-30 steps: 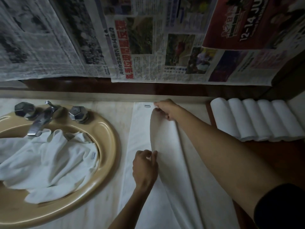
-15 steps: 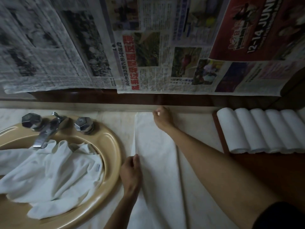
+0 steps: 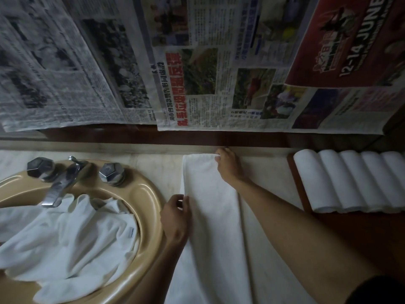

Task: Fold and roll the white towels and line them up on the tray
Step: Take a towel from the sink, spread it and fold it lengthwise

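A white towel [image 3: 213,207] lies folded lengthwise in a long strip on the counter, running from the back wall toward me. My right hand [image 3: 228,166] pinches its far right corner at the wall. My left hand [image 3: 176,216] grips the towel's left edge about midway along. Several rolled white towels [image 3: 350,181] lie side by side on the dark wooden tray [image 3: 299,185] at the right. More loose white towels [image 3: 65,238] sit heaped in the sink.
A tan sink basin [image 3: 151,198] with a chrome faucet [image 3: 59,185] and two knobs fills the left. Newspaper sheets [image 3: 197,73] hang over the wall behind the counter. The pale counter [image 3: 269,178] shows between the towel and the tray.
The towel's right part has been folded over to the left and now lies flat as a narrower strip. My left hand moved left to the new edge; my right hand moved back to the far corner.
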Action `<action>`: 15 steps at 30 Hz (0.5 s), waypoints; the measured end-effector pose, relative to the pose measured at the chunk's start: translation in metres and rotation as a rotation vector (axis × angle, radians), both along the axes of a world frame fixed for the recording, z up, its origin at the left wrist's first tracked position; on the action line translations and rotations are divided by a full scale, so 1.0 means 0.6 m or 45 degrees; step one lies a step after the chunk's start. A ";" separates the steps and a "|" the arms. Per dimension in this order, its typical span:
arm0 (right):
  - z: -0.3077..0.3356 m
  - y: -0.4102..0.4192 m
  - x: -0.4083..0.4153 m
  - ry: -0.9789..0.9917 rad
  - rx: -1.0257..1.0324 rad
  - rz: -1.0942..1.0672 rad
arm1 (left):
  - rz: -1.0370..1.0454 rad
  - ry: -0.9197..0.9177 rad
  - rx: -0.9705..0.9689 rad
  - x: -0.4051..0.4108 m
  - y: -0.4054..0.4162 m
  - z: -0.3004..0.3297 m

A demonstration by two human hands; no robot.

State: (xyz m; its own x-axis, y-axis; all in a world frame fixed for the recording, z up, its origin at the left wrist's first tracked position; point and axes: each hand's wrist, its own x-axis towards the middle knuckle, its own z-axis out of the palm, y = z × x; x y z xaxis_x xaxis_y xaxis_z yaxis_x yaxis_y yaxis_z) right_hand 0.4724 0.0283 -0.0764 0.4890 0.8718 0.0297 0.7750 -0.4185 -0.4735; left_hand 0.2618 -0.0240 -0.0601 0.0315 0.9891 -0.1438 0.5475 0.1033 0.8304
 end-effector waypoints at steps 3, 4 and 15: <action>0.005 0.002 0.001 -0.011 -0.012 -0.053 | 0.040 0.027 0.187 0.008 -0.003 0.000; 0.006 0.003 0.002 -0.013 -0.026 -0.068 | 0.057 0.032 0.191 0.010 -0.004 -0.003; -0.014 -0.008 -0.005 -0.003 0.086 -0.200 | 0.138 0.112 -0.085 0.024 0.021 -0.013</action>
State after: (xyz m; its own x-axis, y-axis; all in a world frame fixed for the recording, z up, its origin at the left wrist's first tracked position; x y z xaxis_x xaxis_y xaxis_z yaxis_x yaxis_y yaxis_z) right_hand 0.4692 0.0237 -0.0851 0.6186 0.7808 0.0873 0.7040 -0.5015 -0.5029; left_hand 0.2760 -0.0117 -0.0676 -0.0906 0.9741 -0.2070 0.6004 0.2193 0.7691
